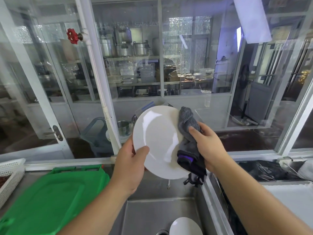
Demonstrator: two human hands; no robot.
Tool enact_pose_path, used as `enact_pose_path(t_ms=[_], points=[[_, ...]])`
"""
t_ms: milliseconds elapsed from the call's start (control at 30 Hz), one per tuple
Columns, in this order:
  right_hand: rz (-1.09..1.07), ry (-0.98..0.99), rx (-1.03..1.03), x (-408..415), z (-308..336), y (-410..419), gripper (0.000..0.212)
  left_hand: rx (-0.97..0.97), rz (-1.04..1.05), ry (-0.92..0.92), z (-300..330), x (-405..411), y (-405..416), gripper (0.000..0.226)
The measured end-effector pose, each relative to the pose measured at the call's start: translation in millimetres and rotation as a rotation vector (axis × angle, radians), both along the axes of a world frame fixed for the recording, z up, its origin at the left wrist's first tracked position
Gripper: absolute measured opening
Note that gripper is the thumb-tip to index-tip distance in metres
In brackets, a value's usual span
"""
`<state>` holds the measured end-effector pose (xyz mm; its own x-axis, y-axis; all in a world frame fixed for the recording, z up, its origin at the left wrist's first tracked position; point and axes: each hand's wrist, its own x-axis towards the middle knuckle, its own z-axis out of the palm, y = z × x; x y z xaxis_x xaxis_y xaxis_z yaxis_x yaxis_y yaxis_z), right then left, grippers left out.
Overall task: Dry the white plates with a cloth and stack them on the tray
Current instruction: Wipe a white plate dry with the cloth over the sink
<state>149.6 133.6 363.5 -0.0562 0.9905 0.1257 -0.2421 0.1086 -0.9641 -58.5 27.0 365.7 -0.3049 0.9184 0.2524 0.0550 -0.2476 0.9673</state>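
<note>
A white plate (157,141) is held up above the sink, tilted with its face toward me. My left hand (130,165) grips its lower left rim, thumb on the face. My right hand (208,146) holds a grey cloth (188,133) with a dark purple-trimmed end, pressed against the plate's right edge. Another white plate (185,226) lies in the steel sink (149,214) at the bottom of the view. The green tray (49,200) lies on the counter to the left, with nothing on it.
A white perforated basket (10,173) stands at the far left. A glass partition with white frames rises just behind the counter. A black plastic bag (264,170) lies at the right, beside a steel rim.
</note>
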Motion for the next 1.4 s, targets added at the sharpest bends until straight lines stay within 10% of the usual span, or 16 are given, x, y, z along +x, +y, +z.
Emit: enact_pose_path(t_ms=[300,667,1100,1400], points=[[-0.212,0.263,-0.260,-38.0,-29.2,-23.1,0.014,0.031,0.128,0.003,-15.0,27.3,0.4,0.048],[-0.102,-0.199,0.054,12.7,11.7,4.9,0.031,-0.179,-0.191,-0.138,18.0,-15.6,12.8,0.047],[-0.382,-0.982,0.354,-13.9,0.5,-30.5,0.039,0.025,-0.067,-0.181,-3.3,16.1,15.7,0.056],[-0.015,-0.858,0.594,-46.7,-6.0,-52.7,0.040,-0.001,-0.032,-0.079,-28.3,31.3,15.5,0.054]])
